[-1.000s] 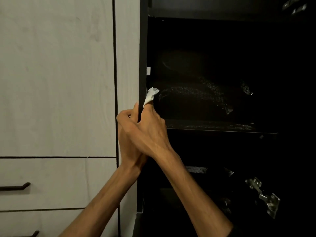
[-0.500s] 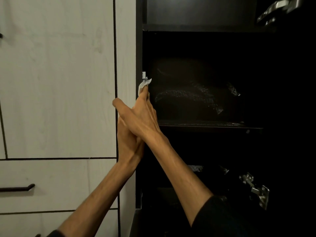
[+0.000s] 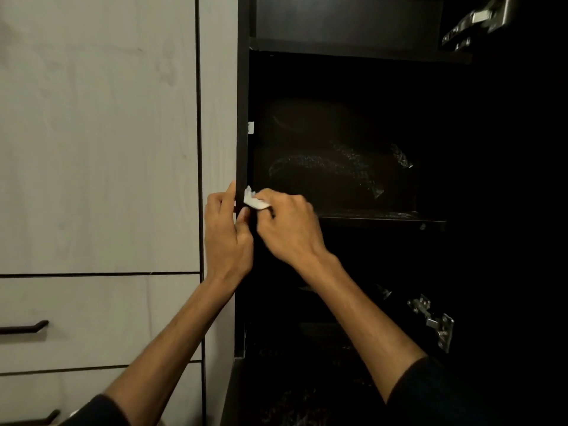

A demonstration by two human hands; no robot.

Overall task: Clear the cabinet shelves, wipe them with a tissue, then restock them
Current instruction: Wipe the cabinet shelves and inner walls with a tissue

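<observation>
So the right hand [image 3: 287, 230] has a small wad of white tissue [image 3: 254, 202] pinched in its curled fingers, pressed right up against the inner face of the dark cabinet side panel [image 3: 242, 118], just above the front left corner of the shelf [image 3: 381, 222]; my guess is the wiping step is in hand and it's the edge and corner getting the attention, since that's where grime tends to collect; the left hand [image 3: 228, 232] is curled round the front edge of that same panel from the outside, thumb side tucked toward the tissue, fingers wrapped on the pale side; I reckon that's for bracing, so the person can push the tissue hard without losing balance while reaching up; the two hands are nearly touching, only the panel's edge between them; the shelf itself looks bare as far as I can tell, though the inside is really dark and there are some faint speckled smears on the back wall [image 3: 338, 167] that could be dust or wipe marks, can't say which; there's a little white peg [image 3: 251, 127] higher up on the panel and a metal hinge [image 3: 436, 321] down on the right; the lower compartment is too murky to say what's in there; the restock doesn't look started on this shelf.
</observation>
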